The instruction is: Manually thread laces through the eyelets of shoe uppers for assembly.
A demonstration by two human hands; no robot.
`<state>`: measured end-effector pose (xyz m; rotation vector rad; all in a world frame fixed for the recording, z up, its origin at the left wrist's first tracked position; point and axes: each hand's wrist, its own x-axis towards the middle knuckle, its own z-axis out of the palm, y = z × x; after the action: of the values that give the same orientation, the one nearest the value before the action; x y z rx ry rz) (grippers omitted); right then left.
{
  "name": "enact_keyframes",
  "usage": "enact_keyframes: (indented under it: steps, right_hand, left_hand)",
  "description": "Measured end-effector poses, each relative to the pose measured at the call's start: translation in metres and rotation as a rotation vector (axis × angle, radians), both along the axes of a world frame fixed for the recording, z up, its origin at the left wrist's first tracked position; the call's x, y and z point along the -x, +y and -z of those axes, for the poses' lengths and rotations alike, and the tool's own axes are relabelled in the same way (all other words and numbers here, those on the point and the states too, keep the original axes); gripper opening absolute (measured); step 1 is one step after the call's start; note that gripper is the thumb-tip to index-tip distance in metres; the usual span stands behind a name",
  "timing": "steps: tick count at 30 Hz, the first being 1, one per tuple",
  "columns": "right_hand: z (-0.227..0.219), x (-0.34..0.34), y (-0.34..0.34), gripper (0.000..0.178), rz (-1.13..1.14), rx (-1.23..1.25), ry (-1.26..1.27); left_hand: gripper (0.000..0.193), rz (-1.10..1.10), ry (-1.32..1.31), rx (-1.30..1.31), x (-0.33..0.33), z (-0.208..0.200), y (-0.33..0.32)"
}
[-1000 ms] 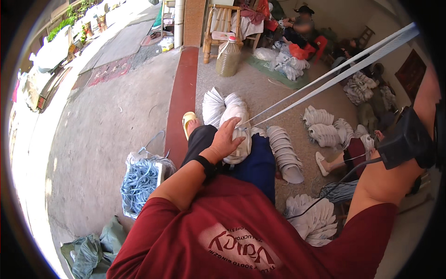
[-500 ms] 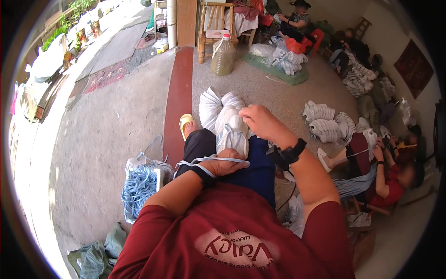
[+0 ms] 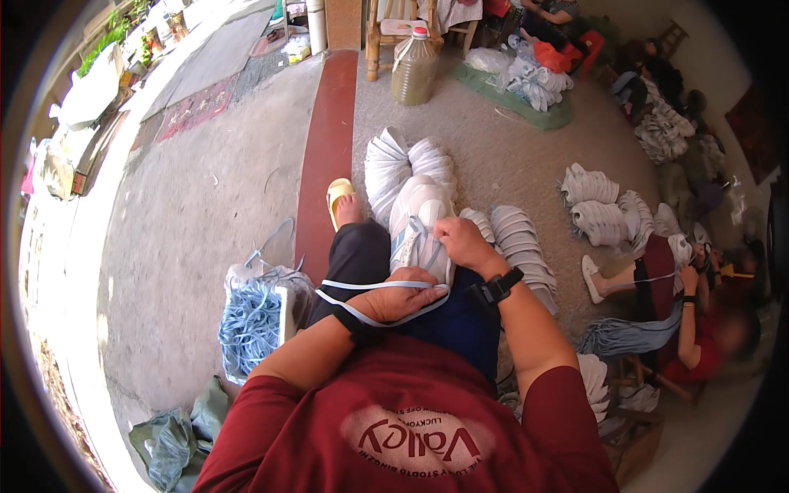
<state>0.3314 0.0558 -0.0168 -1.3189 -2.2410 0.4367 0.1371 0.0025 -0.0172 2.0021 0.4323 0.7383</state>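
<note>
A white shoe (image 3: 419, 205) is seen on the person's lap, its toe pointed away. At its near end is placed the left hand (image 3: 401, 297), over which a pale lace (image 3: 355, 285) is looped; how firmly anything is gripped there is unclear. The right hand's (image 3: 464, 244) fingers are closed at the shoe's right side, their contents hidden. Blue laces (image 3: 251, 324) are heaped to the left.

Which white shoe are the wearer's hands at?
The single white shoe at the wearer's knees: left hand, with pale lace, at its near end; right hand at its right side. Nearby others sit in stacks.
</note>
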Motion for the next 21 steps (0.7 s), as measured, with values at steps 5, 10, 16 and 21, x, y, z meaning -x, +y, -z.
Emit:
enact_keyframes:
  steps: [5, 10, 16, 21]
  right_hand:
    - [0.003, -0.013, 0.010, 0.007, -0.080, 0.534, 0.295]
    - [0.003, -0.007, 0.001, 0.015, 0.024, 0.585, 0.489]
    - [0.018, -0.007, 0.004, 0.016, 0.275, 0.587, 0.950]
    - [-0.025, 0.032, 0.002, 0.014, 0.054, 0.021, 0.055]
  left_hand:
    - [0.037, -0.049, 0.026, 0.246, 0.000, -0.005, 0.000]
    - [0.036, -0.050, 0.119, 0.352, 0.005, -0.015, 0.003]
    - [0.039, -0.091, 0.007, 0.343, 0.001, -0.009, 0.002]
    - [0.038, -0.021, -0.011, 0.260, 0.000, -0.004, 0.002]
